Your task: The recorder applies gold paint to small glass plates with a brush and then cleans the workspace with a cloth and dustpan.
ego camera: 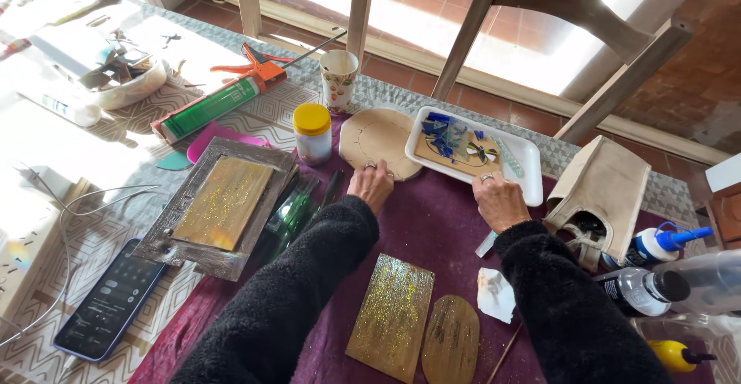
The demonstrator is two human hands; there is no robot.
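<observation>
Both hands reach forward: I see my left hand (371,184) resting on the cardboard disc's (378,140) near edge, fingers curled, grip unclear. Right hand (499,199) touches the white tray (526,160) rim; its fingertips are hidden. Blue glass pieces (442,133) lie inside, shapes hard to read.

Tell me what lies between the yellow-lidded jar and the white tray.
In the head view, a round cardboard piece lies between the jar and the tray; the left hand touches its near edge.

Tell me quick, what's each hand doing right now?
Left hand: fingers resting on the cardboard piece, gripping nothing.
Right hand: fingers on the white tray edge; grip cannot be told.
</observation>
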